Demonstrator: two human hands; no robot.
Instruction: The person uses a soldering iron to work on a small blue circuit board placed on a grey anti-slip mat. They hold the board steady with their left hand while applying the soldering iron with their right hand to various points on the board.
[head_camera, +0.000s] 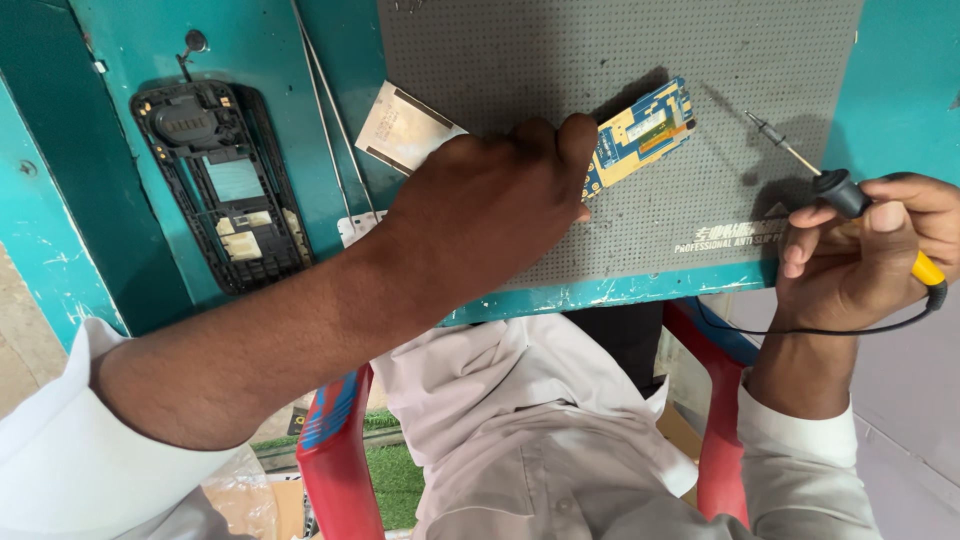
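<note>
Two hands are busy: your left hand (490, 205) pinches the blue circuit board (640, 133) by its lower end, tilted on the grey perforated mat (560, 60), while your right hand (865, 250) is curled shut round a yellow-handled soldering iron (845, 190), tip up over the mat. The open black phone housing (225, 185), lying well apart on the teal bench (900, 70), holds only small fitted parts.

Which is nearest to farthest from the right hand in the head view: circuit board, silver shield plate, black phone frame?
From the right hand:
1. Circuit board, blue, on the grey mat, left of the hand.
2. Silver shield plate, beyond the left hand.
3. Black phone frame, far left.
</note>
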